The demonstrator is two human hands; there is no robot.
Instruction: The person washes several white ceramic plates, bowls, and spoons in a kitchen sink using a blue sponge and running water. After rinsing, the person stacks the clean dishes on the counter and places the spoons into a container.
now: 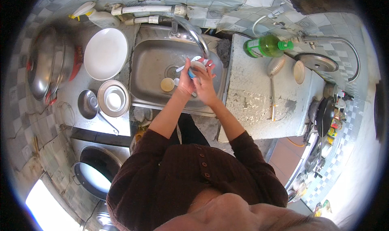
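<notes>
Both my hands are together over the right half of a steel sink [146, 61], under the curved chrome faucet [197, 33]. My left hand [186, 80] holds a small blue-and-white bowl or cup [197, 67] from its left side. My right hand [204, 82] lies against the same piece, its fingers partly over it. White spoons, one with its handle [181, 68] sticking out to the left, show around my fingers; whether I hold them is unclear. A small yellowish round dish [167, 84] rests in the basin beside the drain.
Left of the sink stand a white oval plate [106, 54], stacked bowls [114, 100], a steel ladle [88, 104] and a lidded pot [45, 64]. On the right counter are a green bottle [264, 46], a slotted spoon [272, 88], a small bowl [299, 72] and a metal lid [317, 62].
</notes>
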